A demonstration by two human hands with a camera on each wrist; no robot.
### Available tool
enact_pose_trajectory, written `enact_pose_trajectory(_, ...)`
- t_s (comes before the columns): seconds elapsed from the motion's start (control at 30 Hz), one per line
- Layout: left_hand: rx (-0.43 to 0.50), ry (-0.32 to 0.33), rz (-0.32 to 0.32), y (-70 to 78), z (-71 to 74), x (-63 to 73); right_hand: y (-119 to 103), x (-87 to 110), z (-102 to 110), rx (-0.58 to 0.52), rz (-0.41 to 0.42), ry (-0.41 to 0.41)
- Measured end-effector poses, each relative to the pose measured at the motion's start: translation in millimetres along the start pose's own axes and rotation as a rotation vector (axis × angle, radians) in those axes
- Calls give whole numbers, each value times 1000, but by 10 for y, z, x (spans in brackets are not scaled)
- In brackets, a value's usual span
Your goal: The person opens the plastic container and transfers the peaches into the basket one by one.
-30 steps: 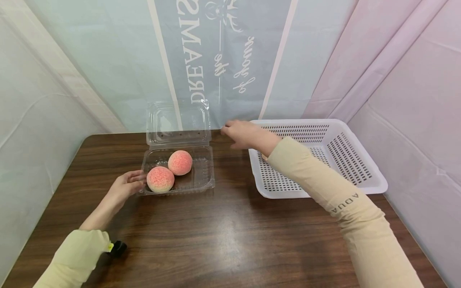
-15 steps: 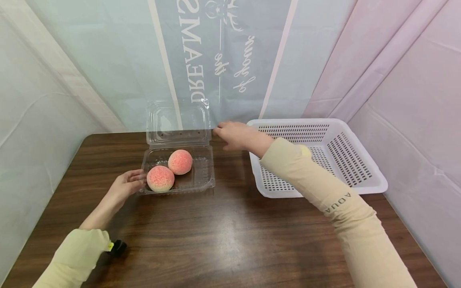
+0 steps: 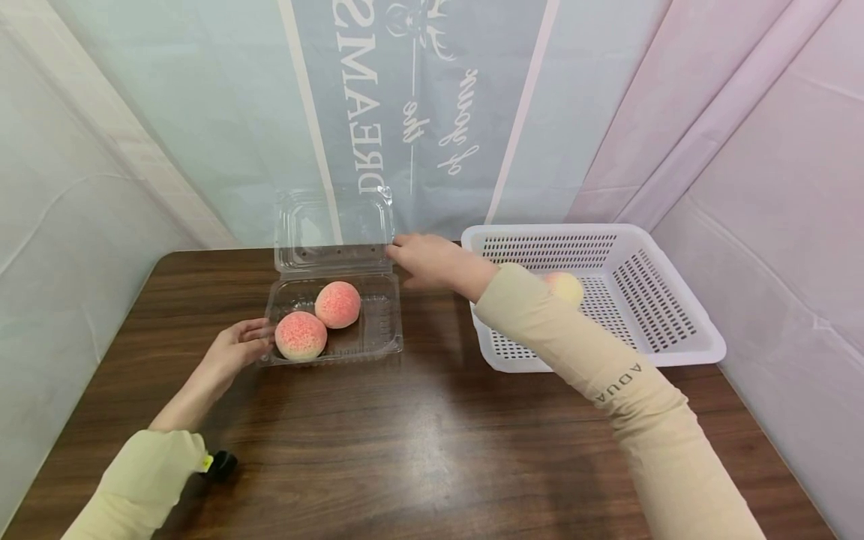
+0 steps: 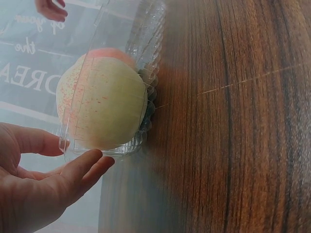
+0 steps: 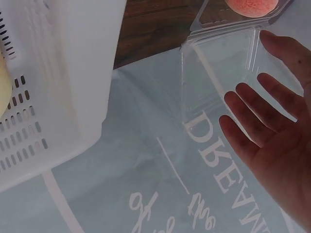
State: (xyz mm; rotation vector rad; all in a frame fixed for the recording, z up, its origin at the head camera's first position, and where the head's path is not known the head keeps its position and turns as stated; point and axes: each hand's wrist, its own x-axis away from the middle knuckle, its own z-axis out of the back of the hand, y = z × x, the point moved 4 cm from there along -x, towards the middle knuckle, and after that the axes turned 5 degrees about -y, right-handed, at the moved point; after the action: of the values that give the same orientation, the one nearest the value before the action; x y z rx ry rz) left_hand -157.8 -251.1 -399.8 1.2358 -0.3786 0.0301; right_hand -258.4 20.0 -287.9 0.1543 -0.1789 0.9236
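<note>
A hinged clear plastic container (image 3: 374, 319) stands on the table with its lid (image 3: 334, 225) raised against the backdrop. Two pink-speckled peaches (image 3: 301, 336) sit in its left half, one nearer the front. My left hand (image 3: 235, 351) pinches the container's left rim; in the left wrist view the thumb and fingertips (image 4: 99, 154) meet the clear wall beside a peach (image 4: 114, 102). With fingers spread and nothing held, my right hand (image 5: 279, 114) is beside the lid's right edge. A third, yellowish peach (image 3: 567, 288) lies in the white basket (image 3: 702, 352), partly covered by my right sleeve.
The perforated basket occupies the right rear of the dark wooden table (image 3: 378, 442). A printed cloth backdrop (image 3: 439, 180) hangs directly behind the table, and pale sheets flank both sides. A small black device (image 3: 221, 465) is at my left wrist.
My right hand has moved left from the basket's corner to the raised lid, uncovering the peach in the basket. The left hand, container and its two peaches have stayed put.
</note>
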Motion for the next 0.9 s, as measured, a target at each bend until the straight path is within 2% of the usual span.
enact_pose_trajectory(0.23,-4,0,1,-2,-2,2,-79,-43,8,17,21,30)
enact_pose_trajectory(0.47,-7,0,2,-1,-6,1,-135,-115,-19,20,6,-31)
enact_pose_trajectory(0.7,-7,2,3,-6,-5,-1,-197,-167,-33,27,18,-24)
enact_pose_trajectory(0.9,-8,1,5,-16,0,-6,-260,-204,-42,43,9,-58)
